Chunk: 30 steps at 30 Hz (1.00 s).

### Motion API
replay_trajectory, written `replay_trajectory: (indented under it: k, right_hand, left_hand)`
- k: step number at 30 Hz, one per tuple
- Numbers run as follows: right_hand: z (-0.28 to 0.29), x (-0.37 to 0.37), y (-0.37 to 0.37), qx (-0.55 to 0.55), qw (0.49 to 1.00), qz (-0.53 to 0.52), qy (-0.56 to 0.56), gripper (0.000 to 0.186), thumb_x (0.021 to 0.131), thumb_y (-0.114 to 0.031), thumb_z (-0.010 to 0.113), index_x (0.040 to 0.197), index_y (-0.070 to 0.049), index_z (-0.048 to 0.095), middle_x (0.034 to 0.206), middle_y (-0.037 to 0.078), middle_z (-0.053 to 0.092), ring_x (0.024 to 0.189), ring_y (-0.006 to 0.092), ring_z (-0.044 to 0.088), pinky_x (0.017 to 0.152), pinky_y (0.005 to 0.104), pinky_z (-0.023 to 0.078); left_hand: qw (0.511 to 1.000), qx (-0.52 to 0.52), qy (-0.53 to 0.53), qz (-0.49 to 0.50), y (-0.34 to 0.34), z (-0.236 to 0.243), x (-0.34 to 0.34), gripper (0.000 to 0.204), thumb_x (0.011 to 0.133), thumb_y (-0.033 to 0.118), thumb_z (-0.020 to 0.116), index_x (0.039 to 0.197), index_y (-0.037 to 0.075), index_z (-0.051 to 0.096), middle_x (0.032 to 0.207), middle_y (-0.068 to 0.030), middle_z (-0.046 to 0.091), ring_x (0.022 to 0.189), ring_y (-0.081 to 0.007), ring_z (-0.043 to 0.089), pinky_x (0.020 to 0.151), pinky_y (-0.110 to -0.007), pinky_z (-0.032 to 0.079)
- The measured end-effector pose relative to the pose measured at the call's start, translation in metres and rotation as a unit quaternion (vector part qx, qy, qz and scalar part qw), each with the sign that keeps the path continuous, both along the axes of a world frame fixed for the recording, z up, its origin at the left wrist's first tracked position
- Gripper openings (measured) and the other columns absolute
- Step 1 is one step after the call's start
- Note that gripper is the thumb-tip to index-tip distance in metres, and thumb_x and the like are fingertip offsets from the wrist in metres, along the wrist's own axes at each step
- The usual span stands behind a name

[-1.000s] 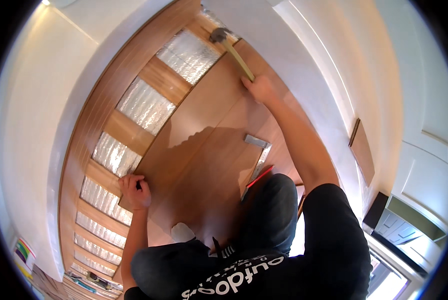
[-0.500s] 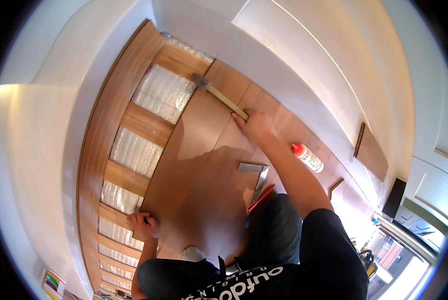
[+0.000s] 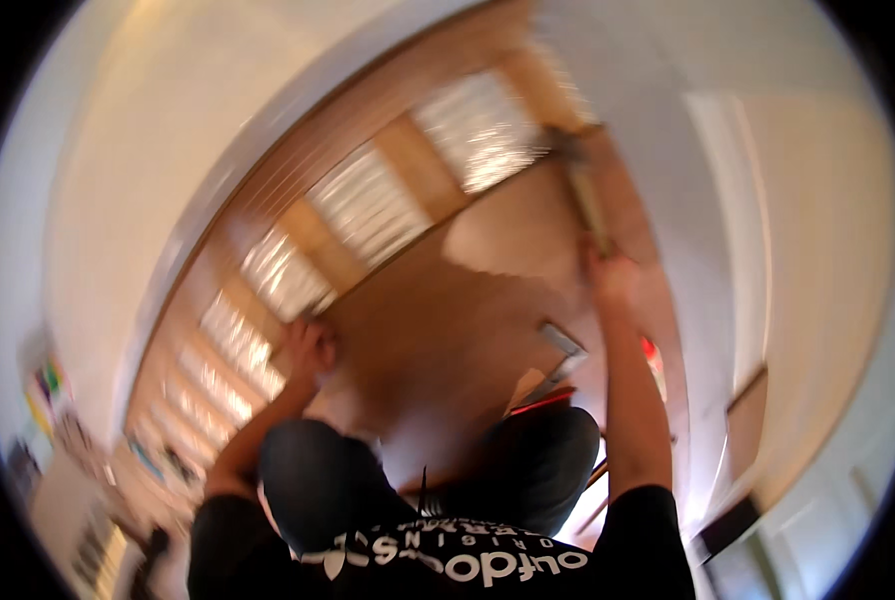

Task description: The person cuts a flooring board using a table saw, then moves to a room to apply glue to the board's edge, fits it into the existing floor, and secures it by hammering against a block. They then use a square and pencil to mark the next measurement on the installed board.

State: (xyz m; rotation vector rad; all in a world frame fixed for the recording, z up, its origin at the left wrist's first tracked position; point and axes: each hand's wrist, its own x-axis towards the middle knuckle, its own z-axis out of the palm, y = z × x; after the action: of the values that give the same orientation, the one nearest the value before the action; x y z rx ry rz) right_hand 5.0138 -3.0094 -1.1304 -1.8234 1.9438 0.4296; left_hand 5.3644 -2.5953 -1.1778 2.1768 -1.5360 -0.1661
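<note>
My right hand (image 3: 616,275) grips the wooden handle of a hammer (image 3: 588,200), its blurred head resting at or just above the edge of the wooden flooring (image 3: 448,300), upper right. My left hand (image 3: 308,348) is at that flooring's left edge, fingers smeared by motion. Along that edge, wooden battens (image 3: 403,140) alternate with silvery foil underlay (image 3: 468,115). A metal square (image 3: 563,340) and a red pencil-like item (image 3: 543,402) lie beside my right knee. A red-capped bottle (image 3: 654,360) shows beside my right forearm.
A long wooden board (image 3: 348,70) edges the battens, with pale walls (image 3: 118,170) beyond. A loose board piece (image 3: 746,425) leans at the right. My bent knees are at the bottom. Blurred tools and items (image 3: 163,460) lie at the lower left.
The view has swung, blurring the frame. The hammer, still in my right hand, is angled more upright in view than half a second ago. My left hand stays at the flooring edge.
</note>
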Motion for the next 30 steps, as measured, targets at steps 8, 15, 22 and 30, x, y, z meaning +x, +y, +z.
replay_trajectory:
  k: [8, 15, 22, 30]
  right_hand:
    - [-0.027, -0.026, 0.017, -0.124, 0.985, 0.107, 0.058, 0.086, 0.095, -0.073, 0.052, 0.088, 0.01, 0.075, 0.082, 0.031, 0.071, 0.074, 0.0478, 0.068, 0.064, 0.0543, 0.053]
    - [-0.042, -0.049, -0.011, -0.135, 0.985, 0.11, 0.004, 0.068, 0.098, -0.066, 0.056, 0.095, 0.001, 0.069, 0.068, 0.015, 0.062, 0.049, 0.024, 0.055, 0.046, 0.0381, 0.044]
    - [0.031, 0.061, 0.163, 0.001, 0.943, -0.065, -0.328, 0.046, 0.103, -0.05, 0.061, 0.076, -0.015, 0.049, 0.056, -0.001, 0.041, 0.043, 0.0113, 0.04, 0.04, 0.0288, 0.034]
    - [0.037, 0.06, 0.312, -0.013, 0.952, 0.01, -0.306, 0.039, 0.1, -0.04, 0.069, 0.083, -0.007, 0.057, 0.059, 0.0, 0.05, 0.048, 0.0114, 0.049, 0.043, 0.0286, 0.038]
  left_hand:
    - [0.996, 0.04, 0.061, 0.042, 0.012, 0.009, 0.003, 0.014, 0.076, 0.017, 0.073, 0.088, 0.018, 0.066, 0.099, -0.0045, 0.062, 0.108, -0.0304, 0.057, 0.092, -0.043, 0.05]
    - [0.963, -0.103, 0.249, 0.009, 0.038, 0.004, 0.023, 0.011, 0.079, 0.011, 0.069, 0.089, 0.015, 0.072, 0.093, -0.0033, 0.064, 0.096, -0.0266, 0.06, 0.086, -0.038, 0.053]
    - [0.893, -0.135, 0.269, 0.335, 0.155, 0.011, 0.068, 0.015, 0.092, 0.018, 0.069, 0.1, 0.007, 0.076, 0.097, -0.0089, 0.073, 0.084, -0.0184, 0.07, 0.073, -0.033, 0.056]
    - [0.855, 0.047, 0.409, 0.316, 0.236, 0.026, -0.005, 0.022, 0.095, 0.022, 0.068, 0.11, 0.007, 0.073, 0.098, -0.0101, 0.075, 0.087, -0.0224, 0.071, 0.079, -0.036, 0.057]
